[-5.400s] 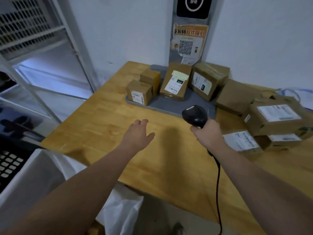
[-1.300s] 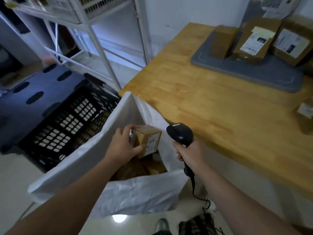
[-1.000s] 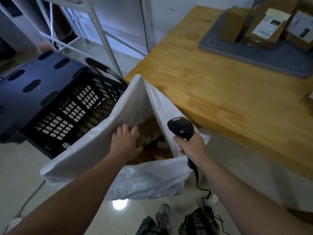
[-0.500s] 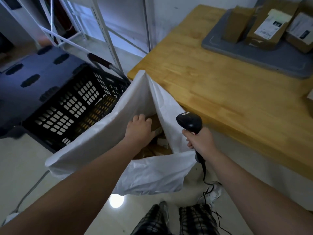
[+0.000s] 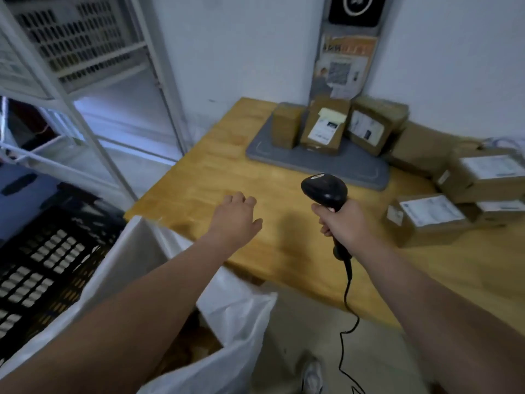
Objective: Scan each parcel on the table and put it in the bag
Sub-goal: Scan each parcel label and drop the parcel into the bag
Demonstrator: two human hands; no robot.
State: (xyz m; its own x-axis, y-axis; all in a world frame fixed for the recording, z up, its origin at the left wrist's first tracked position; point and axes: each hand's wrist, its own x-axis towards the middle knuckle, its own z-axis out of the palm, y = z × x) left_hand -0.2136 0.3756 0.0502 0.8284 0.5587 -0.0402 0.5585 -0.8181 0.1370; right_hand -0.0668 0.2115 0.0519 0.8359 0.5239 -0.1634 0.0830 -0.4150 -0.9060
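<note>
A wooden counter filled the corner of the room. A white bag stood open below its near-left edge, and a black crate sat on the floor beside the bag. At the back of the counter, a grey mat carried three upright parcels. The stacked parcels crowded the right side.

The person's left hand hovered palm down over bare wood just past the bag's mouth, fingers relaxed and holding nothing. The right hand was wrapped around the handle of a black scanner, whose head was raised toward the mat. Its cable trailed off the counter's front edge.

Half a second earlier the left hand had been down inside the bag. It had since lifted out and reached forward, without the small parcel it carried a moment before, and the right hand had come up over the counter. A stretch of open wood lay between both hands and the mat.
</note>
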